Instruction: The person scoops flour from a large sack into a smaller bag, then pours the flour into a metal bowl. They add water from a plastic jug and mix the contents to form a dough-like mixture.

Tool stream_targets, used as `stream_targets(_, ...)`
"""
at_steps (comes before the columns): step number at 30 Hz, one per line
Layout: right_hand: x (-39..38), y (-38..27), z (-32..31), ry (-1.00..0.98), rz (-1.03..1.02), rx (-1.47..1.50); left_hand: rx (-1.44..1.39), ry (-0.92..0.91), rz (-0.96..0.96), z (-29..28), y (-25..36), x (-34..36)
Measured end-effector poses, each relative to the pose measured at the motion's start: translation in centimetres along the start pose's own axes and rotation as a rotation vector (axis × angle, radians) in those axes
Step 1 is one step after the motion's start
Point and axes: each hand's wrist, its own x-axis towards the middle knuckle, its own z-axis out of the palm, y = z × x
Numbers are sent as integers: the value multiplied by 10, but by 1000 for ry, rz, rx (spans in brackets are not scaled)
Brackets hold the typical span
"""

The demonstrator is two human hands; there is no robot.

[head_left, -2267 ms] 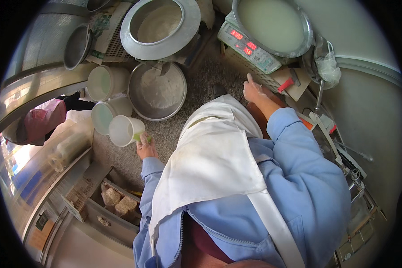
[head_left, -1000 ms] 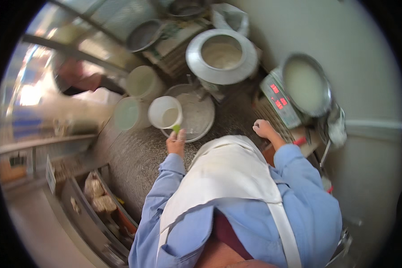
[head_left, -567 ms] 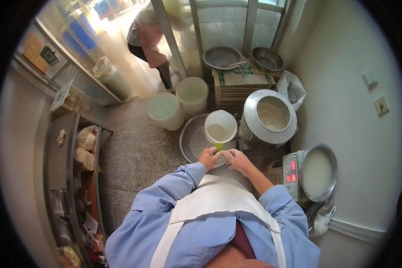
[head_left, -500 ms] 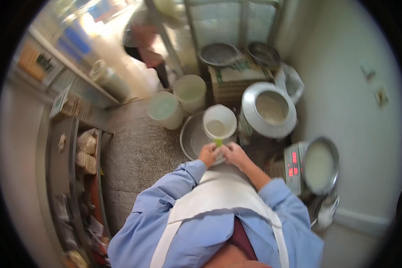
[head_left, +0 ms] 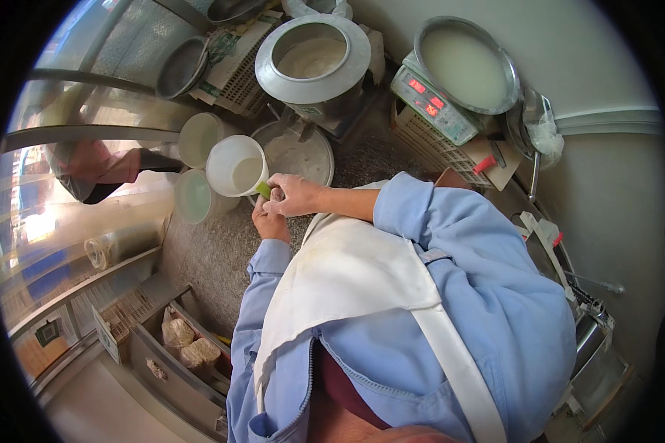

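A round white plastic dipper (head_left: 219,167) with some pale stuff inside is held out in front of me, over the floor beside a wide metal basin (head_left: 314,151). Its short green handle (head_left: 264,190) ends at my hands. My right hand (head_left: 297,194) is closed around that handle. Just below it, my left hand (head_left: 271,220) is curled against the same handle, its fingers partly hidden by the right one. The basin, dusted with something whitish, stands just past my hands. Two pale buckets (head_left: 201,136), (head_left: 193,193) of liquid stand beyond the dipper.
A big metal pot (head_left: 273,83) of pale stuff stands beyond the basin. To the right, a bowl of milky liquid (head_left: 469,66) rests on a scale (head_left: 432,103) above a crate (head_left: 428,140). At lower left is a shelf unit (head_left: 155,347) with bags. Another person (head_left: 100,166) stands beyond the glass.
My view and body have turned to the right, so the pot, basin and scale appear further left and higher. Both hands still hold the dipper's handle.
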Motion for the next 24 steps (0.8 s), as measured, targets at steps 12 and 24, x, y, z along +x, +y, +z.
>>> stream_targets(12,19,42,11,75,282,565,626,-225,251,-10,-16,1)
stream_targets(24,-47,208,-115,281,348,-223,622,84,-413,-196,-94,-35)
